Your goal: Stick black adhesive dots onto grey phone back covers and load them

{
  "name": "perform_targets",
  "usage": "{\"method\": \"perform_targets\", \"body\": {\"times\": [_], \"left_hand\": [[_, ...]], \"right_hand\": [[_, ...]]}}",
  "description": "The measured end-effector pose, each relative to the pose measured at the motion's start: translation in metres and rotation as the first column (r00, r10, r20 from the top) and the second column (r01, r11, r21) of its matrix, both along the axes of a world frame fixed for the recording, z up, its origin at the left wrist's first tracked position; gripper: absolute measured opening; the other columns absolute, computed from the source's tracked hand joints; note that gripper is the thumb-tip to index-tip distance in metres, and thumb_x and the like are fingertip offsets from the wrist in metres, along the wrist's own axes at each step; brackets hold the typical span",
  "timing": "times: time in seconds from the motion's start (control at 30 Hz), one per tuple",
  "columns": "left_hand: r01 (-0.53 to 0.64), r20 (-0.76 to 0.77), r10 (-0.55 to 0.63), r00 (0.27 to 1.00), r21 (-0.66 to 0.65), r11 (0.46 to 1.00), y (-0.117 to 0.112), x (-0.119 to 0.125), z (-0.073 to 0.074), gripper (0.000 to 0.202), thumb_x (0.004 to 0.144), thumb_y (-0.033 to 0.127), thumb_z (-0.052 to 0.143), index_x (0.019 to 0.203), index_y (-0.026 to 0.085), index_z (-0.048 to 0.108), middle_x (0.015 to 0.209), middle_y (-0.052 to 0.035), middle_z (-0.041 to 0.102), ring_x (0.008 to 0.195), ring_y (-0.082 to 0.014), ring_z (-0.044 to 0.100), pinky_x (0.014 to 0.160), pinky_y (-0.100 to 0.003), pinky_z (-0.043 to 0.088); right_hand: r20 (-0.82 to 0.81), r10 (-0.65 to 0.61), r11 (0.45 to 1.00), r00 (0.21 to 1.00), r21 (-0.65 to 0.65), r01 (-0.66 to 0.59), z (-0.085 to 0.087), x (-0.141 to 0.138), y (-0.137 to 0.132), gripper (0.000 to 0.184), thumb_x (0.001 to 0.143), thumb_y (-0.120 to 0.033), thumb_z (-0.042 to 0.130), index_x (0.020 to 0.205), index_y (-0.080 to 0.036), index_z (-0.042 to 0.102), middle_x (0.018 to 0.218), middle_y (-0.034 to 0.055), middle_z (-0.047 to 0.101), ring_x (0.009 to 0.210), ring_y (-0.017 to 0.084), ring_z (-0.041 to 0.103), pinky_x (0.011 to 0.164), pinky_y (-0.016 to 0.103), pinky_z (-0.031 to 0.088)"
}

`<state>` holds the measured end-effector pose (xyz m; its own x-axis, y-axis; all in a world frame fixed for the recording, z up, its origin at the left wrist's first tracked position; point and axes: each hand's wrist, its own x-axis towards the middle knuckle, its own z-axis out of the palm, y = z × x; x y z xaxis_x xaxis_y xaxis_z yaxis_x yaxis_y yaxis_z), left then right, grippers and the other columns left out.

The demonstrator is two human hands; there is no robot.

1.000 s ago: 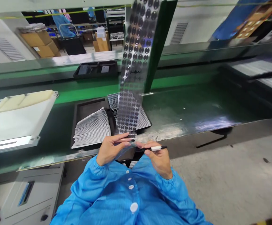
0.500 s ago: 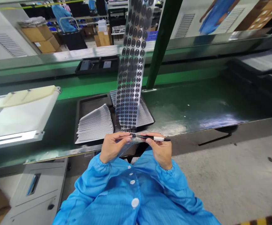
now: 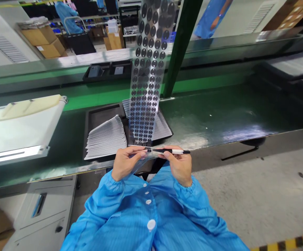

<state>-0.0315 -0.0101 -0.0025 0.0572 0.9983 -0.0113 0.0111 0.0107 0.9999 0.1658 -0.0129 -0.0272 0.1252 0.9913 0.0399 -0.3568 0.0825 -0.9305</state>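
Note:
A long clear film strip covered with several rows of small dark round stickers hangs down in front of me. My left hand pinches its lower end, fingers closed on the film. My right hand grips black tweezers with a white band, held level; their tip touches a round sticker at the strip's bottom edge, right beside my left fingertips. Both hands are at the near edge of the bench, in blue sleeves.
A black tray with two fanned stacks of thin white sheets lies just beyond my hands on the dark green bench. A green post stands behind the strip. White fixture at left; another black tray farther back.
My right hand has raised the tweezers to level and brought their tip to the strip's bottom edge by my left fingers. The view has tilted slightly.

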Motion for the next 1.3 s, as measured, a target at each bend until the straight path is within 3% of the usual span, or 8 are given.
{"method": "perform_targets", "body": {"times": [0.63,0.77,0.83,0.9,1.0,1.1,1.2,1.3], "left_hand": [[-0.007,0.005,0.007,1.000,-0.031,0.999,0.001,0.001,-0.003,0.036,0.076,0.039,0.083,0.099,0.012,0.078,0.092,-0.0124,0.079,0.081,-0.0256,0.077,0.078,-0.032,0.065],[0.123,-0.066,-0.124,0.990,-0.015,0.992,-0.003,-0.005,0.001,0.062,0.079,0.040,0.081,0.134,0.017,0.065,0.107,-0.0116,0.077,0.091,-0.0243,0.076,0.087,-0.033,0.062],[0.208,-0.243,-0.199,0.950,0.013,0.978,-0.007,-0.017,0.009,0.082,0.077,0.039,0.082,0.150,0.026,0.047,0.116,-0.0089,0.075,0.090,-0.0224,0.076,0.084,-0.031,0.062],[0.230,-0.473,-0.177,0.863,0.056,0.972,-0.008,-0.036,0.021,0.079,0.080,0.039,0.079,0.151,0.031,0.046,0.111,-0.0055,0.077,0.079,-0.0197,0.076,0.076,-0.027,0.061],[0.091,-0.685,0.103,0.722,0.241,0.966,0.011,-0.078,0.037,0.049,0.089,0.042,0.067,0.135,0.025,0.065,0.099,-0.0057,0.078,0.077,-0.0206,0.075,0.083,-0.030,0.059],[-0.039,-0.769,0.312,0.558,0.352,0.935,0.049,-0.127,0.040,0.050,0.089,0.042,0.065,0.132,0.017,0.067,0.127,-0.0119,0.070,0.117,-0.0307,0.067,0.105,-0.039,0.049],[-0.104,-0.869,0.193,0.456,0.164,0.981,0.083,-0.167,0.030,0.050,0.086,0.042,0.065,0.128,0.015,0.069,0.132,-0.0141,0.066,0.126,-0.0346,0.060,0.107,-0.042,0.046],[-0.091,-0.865,0.088,0.495,0.049,0.995,0.095,-0.187,0.018,0.043,0.086,0.048,0.063,0.113,0.019,0.077,0.119,-0.0104,0.074,0.111,-0.0311,0.069,0.098,-0.036,0.050]], "right_hand": [[0.021,0.003,0.999,1.000,-0.047,-0.002,-0.004,-0.004,0.002,0.027,0.070,-0.042,0.087,0.086,-0.024,0.076,0.083,0.0029,0.077,0.075,0.023,0.075,0.070,0.039,0.067],[-0.017,-0.064,0.997,0.998,-0.037,0.064,-0.001,-0.003,0.001,0.028,0.068,-0.044,0.088,0.083,-0.024,0.075,0.079,0.0019,0.075,0.068,0.022,0.074,0.066,0.037,0.066],[-0.046,-0.093,0.995,0.995,-0.043,0.091,0.002,-0.001,0.001,0.030,0.066,-0.046,0.088,0.081,-0.025,0.074,0.076,0.0018,0.075,0.067,0.023,0.074,0.062,0.037,0.065],[-0.064,-0.105,0.994,0.992,-0.045,0.102,0.004,0.002,0.000,0.029,0.066,-0.045,0.088,0.081,-0.025,0.073,0.073,0.0015,0.074,0.066,0.023,0.074,0.060,0.037,0.064],[-0.076,-0.100,0.995,0.992,-0.034,0.098,0.005,0.005,-0.001,0.028,0.067,-0.043,0.087,0.082,-0.025,0.072,0.073,0.0014,0.074,0.065,0.023,0.073,0.058,0.036,0.063],[-0.089,-0.091,0.996,0.992,-0.014,0.090,0.004,0.006,-0.002,0.027,0.068,-0.042,0.086,0.084,-0.025,0.072,0.074,0.0009,0.074,0.062,0.022,0.072,0.059,0.037,0.063],[-0.101,-0.072,0.997,0.992,0.021,0.075,0.002,0.006,-0.003,0.025,0.070,-0.040,0.086,0.085,-0.025,0.072,0.073,-0.0005,0.073,0.056,0.019,0.070,0.062,0.039,0.064],[-0.084,-0.048,0.998,0.995,0.047,0.052,0.001,0.008,-0.004,0.024,0.073,-0.040,0.084,0.086,-0.025,0.072,0.073,-0.0006,0.073,0.054,0.018,0.069,0.060,0.038,0.064]]}}
